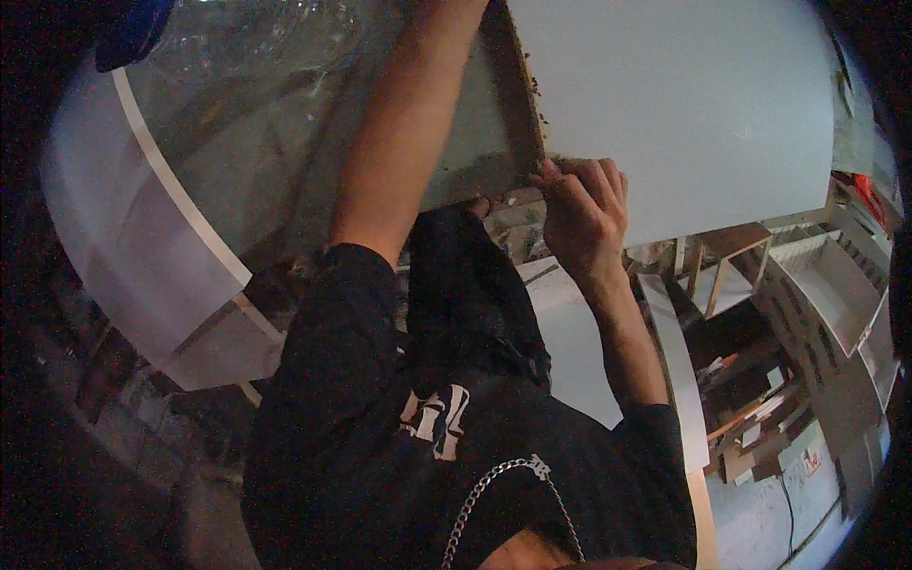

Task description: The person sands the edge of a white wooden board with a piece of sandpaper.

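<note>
A large white panel fills the upper right, its left edge rough and brown with dark specks along it. My right hand is closed at the panel's near left corner, with thumb and fingertips against the edge. Any small thing pinched between those fingertips is hidden from me. My left forearm reaches up beside the panel's left edge and leaves the picture at the top, so the left hand does not show.
A grey-green surface lies left of the panel, with clear plastic at its far end. A pale curved-looking board stands at left. White drawer-like boxes and a rack of offcuts are at right.
</note>
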